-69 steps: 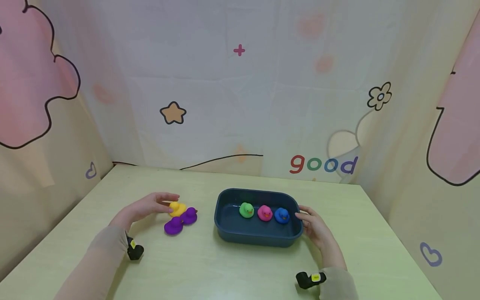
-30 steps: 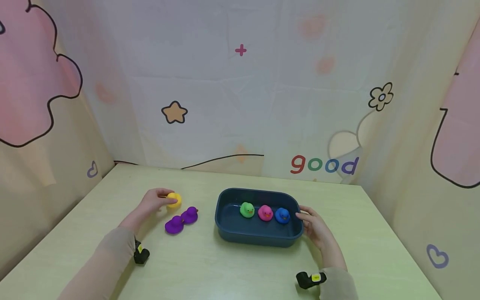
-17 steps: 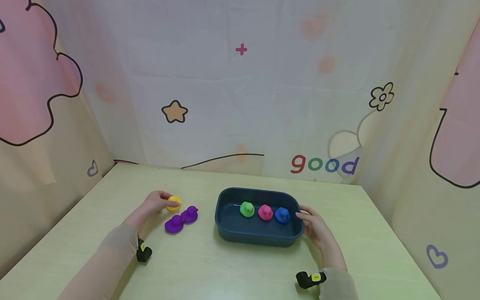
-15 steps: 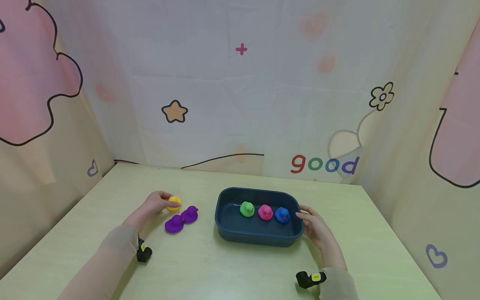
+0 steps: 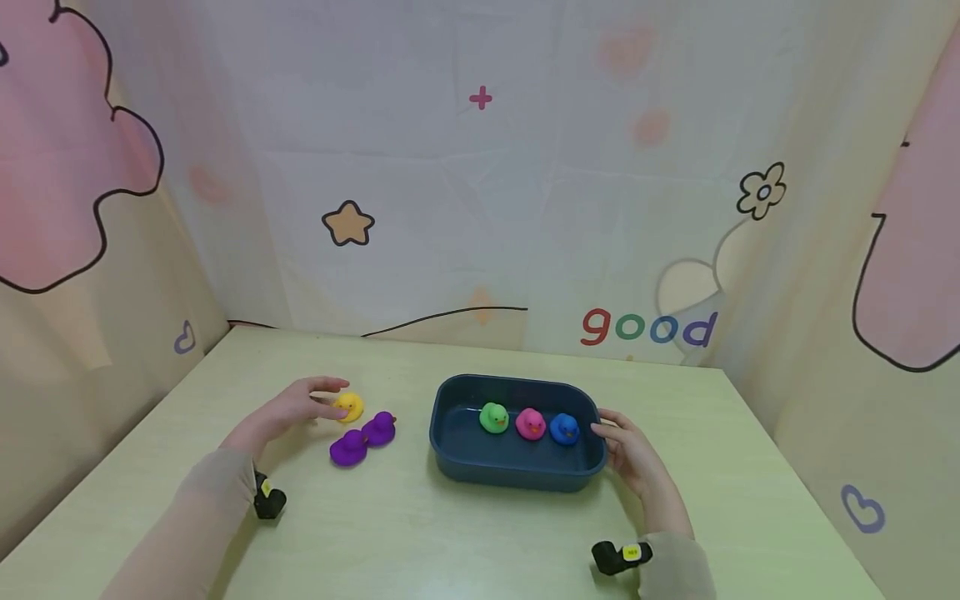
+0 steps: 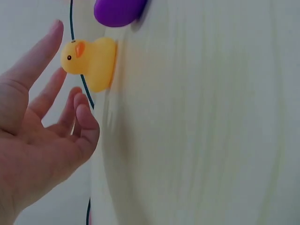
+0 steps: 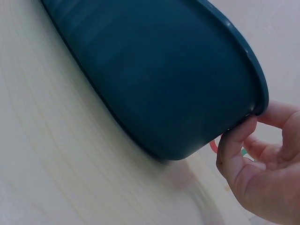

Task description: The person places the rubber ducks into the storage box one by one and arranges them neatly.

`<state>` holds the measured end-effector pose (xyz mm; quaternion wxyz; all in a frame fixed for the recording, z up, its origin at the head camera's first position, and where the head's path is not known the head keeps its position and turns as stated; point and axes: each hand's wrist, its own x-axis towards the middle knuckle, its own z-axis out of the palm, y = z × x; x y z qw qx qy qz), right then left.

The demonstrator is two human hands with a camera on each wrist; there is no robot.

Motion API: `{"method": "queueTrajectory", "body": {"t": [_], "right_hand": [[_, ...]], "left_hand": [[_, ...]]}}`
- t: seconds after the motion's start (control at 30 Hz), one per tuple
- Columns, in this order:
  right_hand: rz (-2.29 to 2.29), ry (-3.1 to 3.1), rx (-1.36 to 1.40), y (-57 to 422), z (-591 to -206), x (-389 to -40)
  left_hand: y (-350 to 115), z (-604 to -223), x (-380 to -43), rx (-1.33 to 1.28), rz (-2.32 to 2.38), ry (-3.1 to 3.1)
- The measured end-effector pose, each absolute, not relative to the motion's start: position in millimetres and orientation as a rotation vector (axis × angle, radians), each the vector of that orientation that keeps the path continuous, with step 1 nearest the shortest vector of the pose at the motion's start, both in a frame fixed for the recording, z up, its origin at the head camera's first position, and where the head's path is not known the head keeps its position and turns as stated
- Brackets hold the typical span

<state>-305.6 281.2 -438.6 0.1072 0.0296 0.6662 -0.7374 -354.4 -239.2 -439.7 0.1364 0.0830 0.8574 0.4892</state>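
Observation:
In the head view, a yellow rubber duck [image 5: 349, 407] sits on the table at the left. My left hand [image 5: 298, 406] is beside it with thumb and fingers spread; the left wrist view shows the duck [image 6: 96, 63] upright, free of any grip. Just in front of it are two purple rubber ducks [image 5: 348, 448], side by side. My right hand [image 5: 633, 457] holds the right end of a dark blue tub [image 5: 517, 477] at its rim, with curled fingers against the end wall in the right wrist view. Inside are a green duck [image 5: 494, 418], a pink duck [image 5: 531, 424] and a blue duck [image 5: 565, 429] in a row.
The pale wooden table [image 5: 420, 542] meets a printed curtain [image 5: 420, 208] at the back and sides. Black wrist cameras [image 5: 268, 497] are strapped at both sleeves. Bare tabletop lies between the purple ducks and the tub.
Earlier my left hand pinched the yellow duck and shifted it slightly back, apart from the purple ducks. Now those fingers have spread off it. The right hand and tub stay put.

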Motion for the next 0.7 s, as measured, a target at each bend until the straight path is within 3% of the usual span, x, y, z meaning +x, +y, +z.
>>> {"method": "queueTrajectory", "body": {"t": [0.2,0.7], "right_hand": [[-2.175,1.953,0.091,280.6,-439.9,-305.4],[-2.168,1.973,0.064,280.5,-438.9,-304.3]], "left_hand": [[-240.2,-443.7,-352.6,0.312,1.375,2.457],[-225.8,-450.3,-356.0,0.163,1.381,2.561]]}}
